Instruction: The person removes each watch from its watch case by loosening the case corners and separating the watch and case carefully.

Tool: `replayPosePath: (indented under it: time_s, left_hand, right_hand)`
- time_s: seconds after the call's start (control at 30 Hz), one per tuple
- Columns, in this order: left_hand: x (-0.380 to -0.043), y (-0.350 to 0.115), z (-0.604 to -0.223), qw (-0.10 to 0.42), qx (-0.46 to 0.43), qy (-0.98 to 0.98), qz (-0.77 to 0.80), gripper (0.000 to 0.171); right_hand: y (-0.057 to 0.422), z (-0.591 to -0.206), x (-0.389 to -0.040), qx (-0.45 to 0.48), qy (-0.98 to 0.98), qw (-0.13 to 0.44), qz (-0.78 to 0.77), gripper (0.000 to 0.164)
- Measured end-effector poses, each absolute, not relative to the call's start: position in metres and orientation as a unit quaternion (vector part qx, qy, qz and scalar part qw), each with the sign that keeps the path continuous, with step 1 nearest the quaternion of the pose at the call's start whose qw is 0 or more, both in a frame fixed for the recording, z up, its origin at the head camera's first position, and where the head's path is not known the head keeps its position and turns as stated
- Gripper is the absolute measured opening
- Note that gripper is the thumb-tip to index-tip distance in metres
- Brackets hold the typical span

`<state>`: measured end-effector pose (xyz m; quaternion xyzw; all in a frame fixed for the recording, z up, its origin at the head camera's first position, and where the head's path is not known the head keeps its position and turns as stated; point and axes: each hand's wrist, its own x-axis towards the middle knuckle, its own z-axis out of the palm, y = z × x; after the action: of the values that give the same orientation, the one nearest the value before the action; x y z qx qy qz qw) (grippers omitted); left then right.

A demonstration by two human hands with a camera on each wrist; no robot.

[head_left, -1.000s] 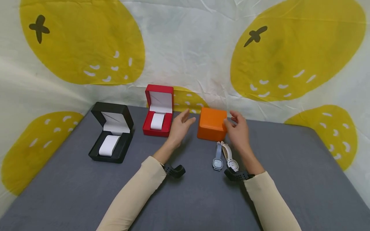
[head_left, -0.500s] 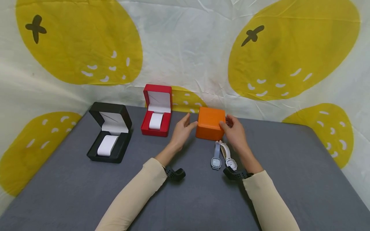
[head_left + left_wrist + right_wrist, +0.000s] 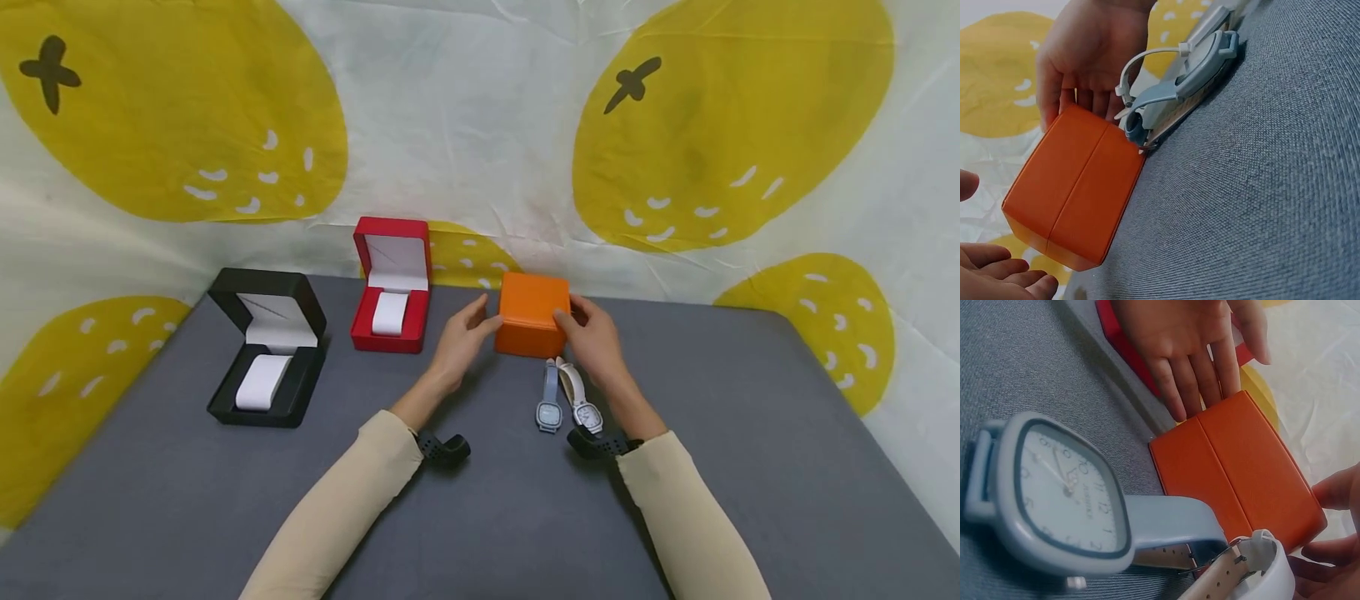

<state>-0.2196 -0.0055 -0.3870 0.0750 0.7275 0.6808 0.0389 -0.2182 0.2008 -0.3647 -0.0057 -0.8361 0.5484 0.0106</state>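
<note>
Left hand (image 3: 455,343), fingers loosely extended, stood at the left side of the closed orange box (image 3: 534,304); right hand (image 3: 597,337), thumb and fingers apart, lay at its right side. The box sat on grey cloth (image 3: 495,533), behind two watches (image 3: 549,416).

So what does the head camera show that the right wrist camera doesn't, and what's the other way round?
Only the head view shows the open black box with its white cushion, the dial of the white-strapped watch and the beige sleeves.

Only the right wrist view shows readable numerals on the pale blue, rounded-square watch and punched holes in a tan strap lining.

Both show the closed orange box, the two watches, the left hand, the right hand and the red box, only partly visible from the wrist.
</note>
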Motion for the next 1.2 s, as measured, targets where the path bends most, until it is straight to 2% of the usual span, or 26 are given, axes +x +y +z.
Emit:
replayPosePath:
  time_s: [0.17,0.8,1.03,1.2]
  left_hand:
    - [-0.220,-0.008,-0.389,0.058,0.083,0.728,0.678,0.062]
    - [-0.221,0.005,-0.394,0.075,0.146,0.726,0.668,0.064]
    - [-0.219,0.001,-0.393,0.056,0.150,0.735,0.659,0.066]
    - [-0.214,-0.004,-0.393,0.023,0.150,0.738,0.657,0.064]
  right_hand:
    - [0.199,-0.367,-0.219,-0.015,-0.834,0.006,0.551,0.055]
    - [0.208,-0.368,-0.216,-0.012,-0.824,0.014,0.566,0.056]
    - [0.202,-0.370,-0.218,0.006,-0.828,0.033,0.560,0.052]
    - [0.195,-0.368,-0.217,0.024,-0.820,0.020,0.571,0.053]
